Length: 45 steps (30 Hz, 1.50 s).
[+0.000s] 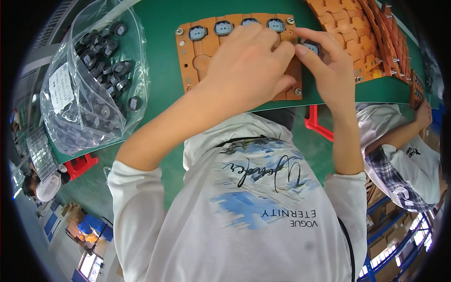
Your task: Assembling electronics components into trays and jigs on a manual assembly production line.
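Note:
An orange-brown fixture plate (190, 56) lies on the green table (162, 80). Several small round dark parts with pale faces (198, 33) sit in its top row of pockets. My left hand (249, 66) lies flat over the middle of the plate, fingers curled toward its right edge. My right hand (324, 66) pinches one small dark round part (311, 46) at the plate's upper right corner, right beside my left fingertips. Whether my left hand holds anything is hidden under its palm.
A clear plastic bag (94, 75) full of the same dark round parts lies at the left. Stacked orange plates (361, 33) fill the upper right. Another person's arm (404, 131) reaches to the table at right. Red brackets (317, 123) show below the table edge.

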Each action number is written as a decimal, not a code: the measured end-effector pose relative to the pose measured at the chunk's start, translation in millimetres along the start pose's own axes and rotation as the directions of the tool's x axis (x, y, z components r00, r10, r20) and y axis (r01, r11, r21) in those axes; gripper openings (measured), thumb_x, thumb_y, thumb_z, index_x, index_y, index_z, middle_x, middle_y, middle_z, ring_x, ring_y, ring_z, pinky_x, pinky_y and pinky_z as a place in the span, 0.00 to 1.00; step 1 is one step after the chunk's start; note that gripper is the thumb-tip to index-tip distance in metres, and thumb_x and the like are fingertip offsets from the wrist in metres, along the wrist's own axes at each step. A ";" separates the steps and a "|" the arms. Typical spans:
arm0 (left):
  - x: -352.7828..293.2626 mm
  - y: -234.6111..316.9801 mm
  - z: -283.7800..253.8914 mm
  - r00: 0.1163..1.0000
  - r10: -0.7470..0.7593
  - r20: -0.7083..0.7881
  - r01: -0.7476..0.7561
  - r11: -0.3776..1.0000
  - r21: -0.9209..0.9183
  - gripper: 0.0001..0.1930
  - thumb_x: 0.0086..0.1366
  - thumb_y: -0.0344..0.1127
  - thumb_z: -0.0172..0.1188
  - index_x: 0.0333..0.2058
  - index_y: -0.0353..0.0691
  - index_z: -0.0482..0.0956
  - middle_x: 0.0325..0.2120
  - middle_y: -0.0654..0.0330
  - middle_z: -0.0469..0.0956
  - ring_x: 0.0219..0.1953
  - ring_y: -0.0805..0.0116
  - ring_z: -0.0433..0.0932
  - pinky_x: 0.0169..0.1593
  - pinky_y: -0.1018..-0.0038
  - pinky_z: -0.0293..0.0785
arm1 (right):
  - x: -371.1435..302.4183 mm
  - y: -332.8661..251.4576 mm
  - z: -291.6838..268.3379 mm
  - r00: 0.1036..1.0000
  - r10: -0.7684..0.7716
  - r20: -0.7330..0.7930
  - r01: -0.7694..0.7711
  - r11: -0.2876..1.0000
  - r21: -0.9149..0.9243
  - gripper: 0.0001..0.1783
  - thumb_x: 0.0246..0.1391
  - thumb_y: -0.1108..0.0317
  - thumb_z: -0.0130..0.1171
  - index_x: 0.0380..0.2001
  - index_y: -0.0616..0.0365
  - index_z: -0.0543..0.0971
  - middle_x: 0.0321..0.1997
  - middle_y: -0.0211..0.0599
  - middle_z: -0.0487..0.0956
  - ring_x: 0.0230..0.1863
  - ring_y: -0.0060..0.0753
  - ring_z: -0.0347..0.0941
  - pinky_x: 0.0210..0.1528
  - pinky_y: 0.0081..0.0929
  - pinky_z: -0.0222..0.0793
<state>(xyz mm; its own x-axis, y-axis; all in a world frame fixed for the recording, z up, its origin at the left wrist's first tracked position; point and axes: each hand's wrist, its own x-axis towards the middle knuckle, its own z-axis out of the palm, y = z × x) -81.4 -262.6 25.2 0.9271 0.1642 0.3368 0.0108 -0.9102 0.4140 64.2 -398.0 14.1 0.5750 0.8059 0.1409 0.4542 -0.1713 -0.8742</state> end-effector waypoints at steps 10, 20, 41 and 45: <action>-6.9 -21.2 -14.6 0.996 0.074 0.053 -0.072 0.996 -0.048 0.19 0.53 0.23 0.63 0.46 0.40 0.83 0.38 0.57 0.75 0.43 0.56 0.74 0.47 0.64 0.73 | -33.2 14.3 -9.9 0.974 -0.225 0.027 0.220 0.915 -0.337 0.24 0.53 0.72 0.65 0.55 0.60 0.78 0.55 0.40 0.79 0.58 0.43 0.74 0.60 0.32 0.68; -4.3 -27.9 -15.5 0.987 0.070 0.143 -0.067 0.997 -0.023 0.15 0.52 0.24 0.67 0.41 0.36 0.84 0.36 0.57 0.75 0.44 0.57 0.74 0.46 0.65 0.74 | -10.3 -8.2 -6.3 0.963 -0.233 0.136 0.264 0.917 -0.299 0.17 0.52 0.71 0.66 0.47 0.57 0.80 0.46 0.36 0.77 0.41 0.36 0.77 0.44 0.28 0.74; -4.4 -28.7 -9.5 0.996 0.007 0.090 0.000 0.997 -0.077 0.13 0.52 0.24 0.65 0.38 0.36 0.82 0.35 0.54 0.74 0.45 0.53 0.74 0.47 0.62 0.74 | 17.2 -4.0 -17.9 0.844 -0.248 0.475 0.404 0.877 -0.260 0.19 0.51 0.72 0.67 0.47 0.56 0.77 0.32 0.34 0.71 0.32 0.35 0.72 0.35 0.30 0.70; -9.2 -31.9 -10.2 0.998 -0.024 0.053 0.033 0.985 -0.167 0.13 0.52 0.26 0.69 0.39 0.36 0.82 0.37 0.56 0.76 0.44 0.54 0.75 0.47 0.63 0.74 | 16.6 -1.4 -13.5 0.881 -0.185 0.437 0.345 0.881 -0.324 0.20 0.50 0.69 0.69 0.46 0.57 0.77 0.31 0.33 0.71 0.32 0.34 0.71 0.35 0.30 0.69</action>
<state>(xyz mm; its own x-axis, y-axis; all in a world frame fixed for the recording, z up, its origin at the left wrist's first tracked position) -94.1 -231.3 17.5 0.9452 0.1659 0.2811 -0.0213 -0.8280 0.5603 82.2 -392.0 23.9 0.1254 0.9887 0.0825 0.8193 -0.0563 -0.5706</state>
